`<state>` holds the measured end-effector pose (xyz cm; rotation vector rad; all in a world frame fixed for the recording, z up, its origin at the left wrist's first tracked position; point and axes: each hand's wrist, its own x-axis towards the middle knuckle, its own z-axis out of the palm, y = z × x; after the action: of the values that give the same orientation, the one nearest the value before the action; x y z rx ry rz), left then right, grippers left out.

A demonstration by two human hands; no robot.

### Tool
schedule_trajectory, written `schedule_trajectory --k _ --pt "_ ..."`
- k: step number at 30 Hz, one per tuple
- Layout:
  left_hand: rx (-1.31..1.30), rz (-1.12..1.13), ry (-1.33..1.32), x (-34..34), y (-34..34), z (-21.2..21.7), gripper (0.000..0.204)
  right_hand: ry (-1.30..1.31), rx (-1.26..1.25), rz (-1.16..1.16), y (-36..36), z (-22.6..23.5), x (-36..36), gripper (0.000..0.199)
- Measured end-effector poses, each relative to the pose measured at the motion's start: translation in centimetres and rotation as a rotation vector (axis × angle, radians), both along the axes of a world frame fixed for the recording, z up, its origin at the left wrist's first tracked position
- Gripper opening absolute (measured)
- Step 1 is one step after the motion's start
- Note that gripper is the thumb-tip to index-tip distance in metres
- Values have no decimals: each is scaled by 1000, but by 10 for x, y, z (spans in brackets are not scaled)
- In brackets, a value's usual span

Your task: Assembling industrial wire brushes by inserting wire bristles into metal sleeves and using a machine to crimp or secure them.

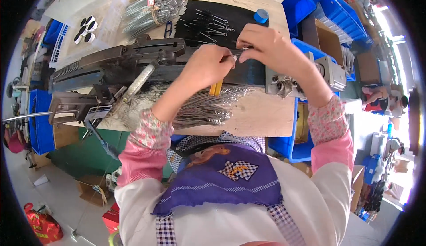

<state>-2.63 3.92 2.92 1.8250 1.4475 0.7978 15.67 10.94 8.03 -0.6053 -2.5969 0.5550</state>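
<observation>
My left hand (208, 66) is closed in a pinch over the bench, above a dark metal bar. Close to its right, my right hand (265, 47) pinches too, thumb against bent fingers. A thin wire (238, 56) spans the small gap between the fingertips; most of it is hidden by them. Below my left hand lies a pile of looped metal wires (206, 108), with a yellow piece (216, 88) beside it. Several small black-bristled brushes with looped wire handles (213, 24) lie on a black cloth (242, 13) beyond my hands.
A dark metal machine with a spring (106, 64) runs along the left of the wooden bench (270, 117). Behind it are a clear plastic basket (100, 24) and a tied wire bundle (155, 13). A blue round lid (261, 15) and a grey metal unit (330, 73) stand right.
</observation>
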Motion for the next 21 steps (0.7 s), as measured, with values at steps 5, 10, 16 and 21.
schedule_trajectory --k 5,10,16,21 --pt "503 -29 701 -35 -3 18 10 85 167 177 7 -26 -28 12" --pt "886 165 740 -60 -43 41 12 314 146 130 -7 -27 -56 12" --pt "-277 467 -1322 -25 -116 -41 56 269 62 106 5 -52 -82 13" --pt "-575 -95 -2007 -63 -81 22 54 269 121 85 10 -55 -79 14"
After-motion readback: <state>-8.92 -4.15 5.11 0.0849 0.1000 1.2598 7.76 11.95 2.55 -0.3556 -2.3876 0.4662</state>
